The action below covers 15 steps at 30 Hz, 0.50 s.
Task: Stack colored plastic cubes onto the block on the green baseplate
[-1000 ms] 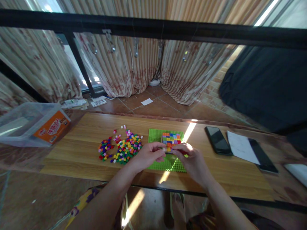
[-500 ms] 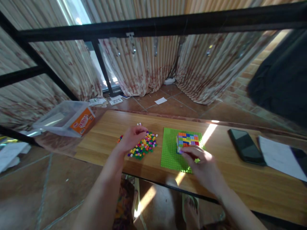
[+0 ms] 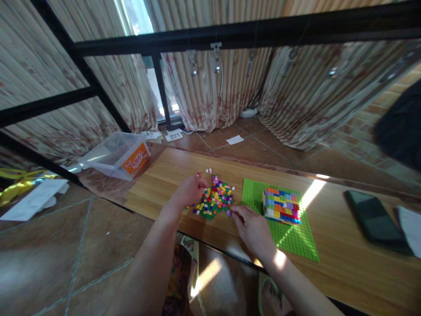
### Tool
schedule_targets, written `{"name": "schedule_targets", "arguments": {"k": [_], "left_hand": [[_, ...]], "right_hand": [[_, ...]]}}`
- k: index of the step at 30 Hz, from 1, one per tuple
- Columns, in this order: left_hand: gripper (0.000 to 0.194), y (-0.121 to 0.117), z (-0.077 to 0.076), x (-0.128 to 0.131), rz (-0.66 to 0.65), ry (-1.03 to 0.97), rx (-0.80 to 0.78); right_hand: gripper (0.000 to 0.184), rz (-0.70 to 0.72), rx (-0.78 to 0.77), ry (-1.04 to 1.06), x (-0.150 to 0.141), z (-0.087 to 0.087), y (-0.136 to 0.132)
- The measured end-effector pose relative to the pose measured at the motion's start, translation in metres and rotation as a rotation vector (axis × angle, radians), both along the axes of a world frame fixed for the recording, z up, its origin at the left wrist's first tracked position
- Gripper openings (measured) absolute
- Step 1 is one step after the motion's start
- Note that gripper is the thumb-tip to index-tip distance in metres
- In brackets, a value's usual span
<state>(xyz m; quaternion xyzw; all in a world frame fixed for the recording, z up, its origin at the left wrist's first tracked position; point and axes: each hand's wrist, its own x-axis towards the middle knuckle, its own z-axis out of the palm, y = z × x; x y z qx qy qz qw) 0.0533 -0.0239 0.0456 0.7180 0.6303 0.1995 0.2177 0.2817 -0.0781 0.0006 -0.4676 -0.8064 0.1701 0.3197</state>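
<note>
A pile of small multicoloured toy bricks (image 3: 215,199) lies loose on the wooden table. My left hand (image 3: 190,192) is over the pile's left side, fingers curled in a pinch; anything between them is too small to make out. At the right edge of the pile, my right hand (image 3: 252,226) has thumb and fingertips close together beside a purple brick; whether they grip one is hidden. To the right, a block built of coloured bricks (image 3: 282,205) sits on a green baseplate (image 3: 253,189), apart from both hands.
On the wooden table (image 3: 332,219), a dark phone (image 3: 376,221) and a white paper (image 3: 411,228) lie at the right. A clear plastic bin (image 3: 112,153) with an orange label stands beyond the table's left end. A black metal bar (image 3: 246,33) crosses before the curtains.
My right hand has left the brick block and moved left to the pile's edge. My left hand stays at the pile, fingers still curled. The view has turned, showing the baseplate angled.
</note>
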Motion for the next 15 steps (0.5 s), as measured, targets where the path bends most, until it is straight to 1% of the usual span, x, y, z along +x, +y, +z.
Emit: {"name": "schedule_targets", "arguments": {"k": [2,7,12,15], "left_hand": [[0.025,0.001,-0.001,0.008,-0.005,0.046,0.037],[0.031,0.000,-0.003,0.028,-0.089,0.090,0.110],[0.027,0.002,-0.007,0.040,-0.086,0.131,0.102],[0.026,0.004,-0.009,0.045,-0.064,0.162,0.065]], "right_hand": [[0.020,-0.018,0.001,-0.008,0.000,-0.003,0.001],[0.021,-0.026,0.000,-0.012,0.002,-0.005,0.002],[0.022,-0.022,0.006,-0.013,0.003,-0.003,0.000],[0.022,-0.021,0.007,-0.016,0.004,-0.001,0.000]]}}
